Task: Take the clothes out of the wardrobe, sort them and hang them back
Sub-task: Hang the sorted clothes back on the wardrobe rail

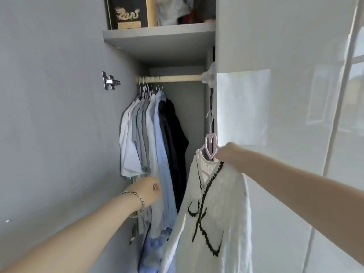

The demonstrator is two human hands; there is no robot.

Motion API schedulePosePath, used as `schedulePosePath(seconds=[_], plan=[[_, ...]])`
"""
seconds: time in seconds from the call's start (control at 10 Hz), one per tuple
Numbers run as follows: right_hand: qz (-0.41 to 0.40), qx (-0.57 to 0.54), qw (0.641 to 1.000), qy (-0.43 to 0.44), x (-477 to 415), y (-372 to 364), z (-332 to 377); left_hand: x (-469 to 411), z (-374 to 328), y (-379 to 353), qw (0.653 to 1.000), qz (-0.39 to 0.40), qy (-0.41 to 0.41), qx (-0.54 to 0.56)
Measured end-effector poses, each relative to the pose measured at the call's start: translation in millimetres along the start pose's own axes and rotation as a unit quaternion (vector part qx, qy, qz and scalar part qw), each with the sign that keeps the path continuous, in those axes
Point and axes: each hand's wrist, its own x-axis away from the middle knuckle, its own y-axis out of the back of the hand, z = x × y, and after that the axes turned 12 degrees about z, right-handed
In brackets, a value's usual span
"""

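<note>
My right hand (226, 153) grips a pink hanger (210, 143) with a heart-shaped neck. On it hangs a white knit cardigan (212, 213) with black trim and a black bow pattern, held in front of the open wardrobe. Several shirts (141, 138), white, grey and light blue, plus a black one (174, 140), hang bunched at the left end of the wooden rail (177, 78). My left hand (147, 192), a bracelet on its wrist, reaches the lower part of the light blue shirt; its fingers are hidden in the fabric.
The open grey door (59, 115) with a metal hinge (110, 80) stands on the left. A glossy white door (285, 115) closes off the right. A shelf (159, 34) above the rail holds a black box and folded fabric. Blue cloth (151, 251) lies at the wardrobe bottom.
</note>
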Motion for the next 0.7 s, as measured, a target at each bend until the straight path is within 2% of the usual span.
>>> schedulePosePath(seconds=[0.1,0.2,0.3,0.4,0.5,0.7], plan=[[-0.040,0.076,0.995,-0.042,-38.5,3.5,51.5,-30.7,15.8,21.4,1.000,0.001,-0.011,0.017],[-0.031,0.296,0.955,-0.018,-83.4,7.7,80.2,-65.5,30.7,49.3,1.000,0.003,-0.008,0.021],[-0.071,0.306,0.949,-0.007,-131.5,21.7,116.1,-105.0,43.3,87.3,0.999,-0.043,0.014,0.013],[-0.067,0.197,0.978,0.022,-179.3,32.1,147.9,-144.4,53.1,122.4,0.995,-0.091,0.027,0.035],[-0.108,-0.046,0.986,0.122,-264.8,56.6,174.1,-175.3,57.5,149.8,0.987,-0.153,0.033,0.045],[-0.153,0.012,0.980,0.130,-357.8,75.5,232.0,-220.7,75.4,192.3,0.974,-0.211,0.045,0.072]])
